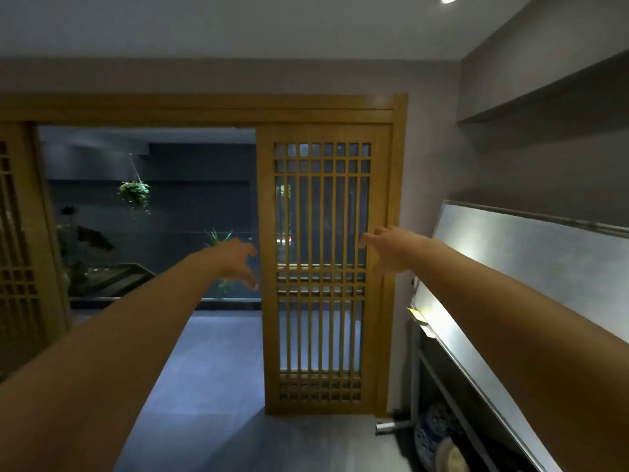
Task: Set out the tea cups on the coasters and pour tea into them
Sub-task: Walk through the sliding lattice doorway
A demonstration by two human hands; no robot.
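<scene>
Tea cups nowhere in view — left hand [238,258] and right hand [381,245] outstretched, fingers loosely curled, holding nothing

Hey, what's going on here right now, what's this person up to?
A person stands indoors with both bare arms stretched forward, holding nothing. The left hand has its fingers spread and loosely curled in front of the open doorway; the right hand reaches toward the wooden lattice sliding door. No tea cups, coasters or teapot are in view, so the tea setting has not visibly begun. A tilted whiteboard leans at the right, and a hanging plant shows beyond the doorway.
</scene>
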